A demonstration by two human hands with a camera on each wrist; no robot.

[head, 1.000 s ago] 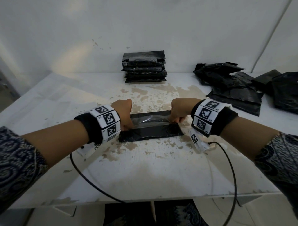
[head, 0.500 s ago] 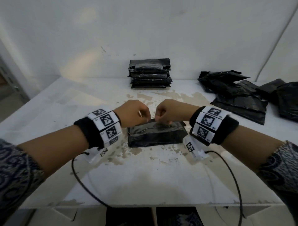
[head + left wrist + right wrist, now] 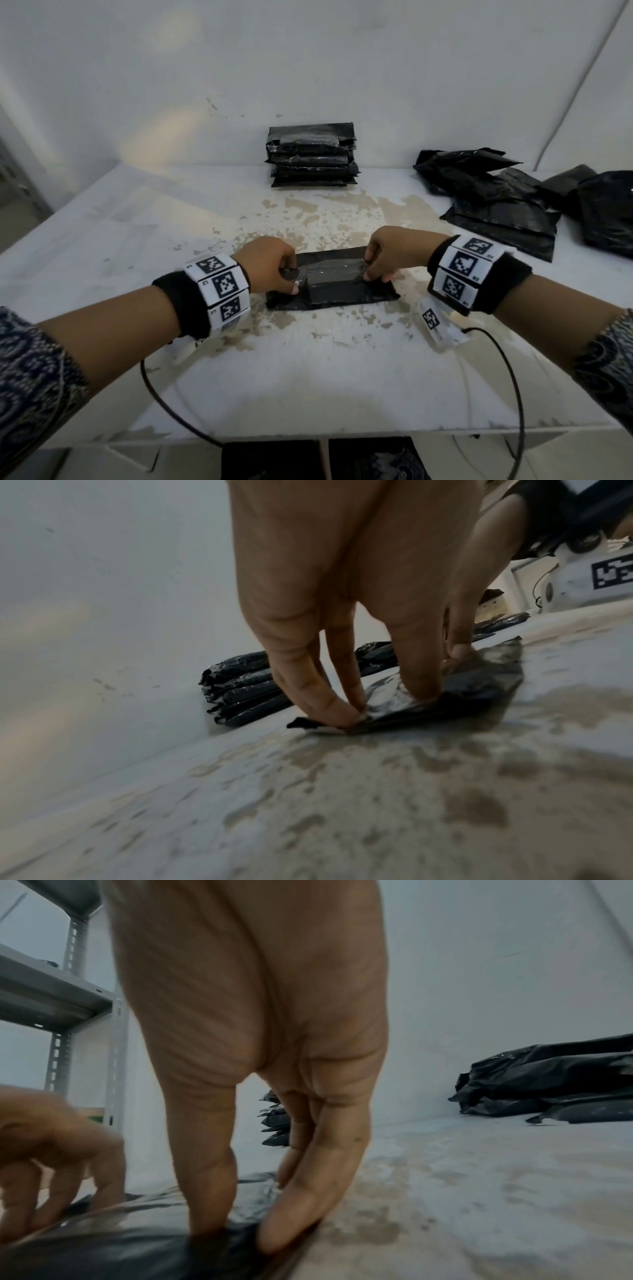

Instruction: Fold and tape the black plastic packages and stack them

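- left hand (image 3: 270,265) on left end of the package (image 3: 337,286), fingers curled down, fingertips (image 3: 337,712) pressing and pinching the loose film end flat to the table; thumb on top of the film nearer the middle
- right hand (image 3: 387,253) on right end of the package, thumb and fingers (image 3: 308,1204) curled, pinching the folded film edge there
- package lies flat on the white table (image 3: 308,377), between both hands, long side across; shiny clear strip along its top looks like tape, cannot tell where it ends
- handling guess: thin black film over a firmer block inside, light, glossy so probably slippery; film is soft and crinkles, end flaps likely spring back if let go
- best hold, judged: pinch at the two short ends where the film is loose; keep the middle pressed down so the fold stays; lifting by the flaps alone could pop the tape, so take it under the block for stacking
- stack (image 3: 311,156) of finished packages behind the package, against the wall, well apart; several layers, edges roughly flush
- loose pile (image 3: 496,202) of unfolded black bags to the right of the package and further back, overlapping, crumpled
- metal shelf (image 3: 58,996) seen beyond the package's left end in right wrist view
- step in hand looks like closing the ends; stacking not yet done
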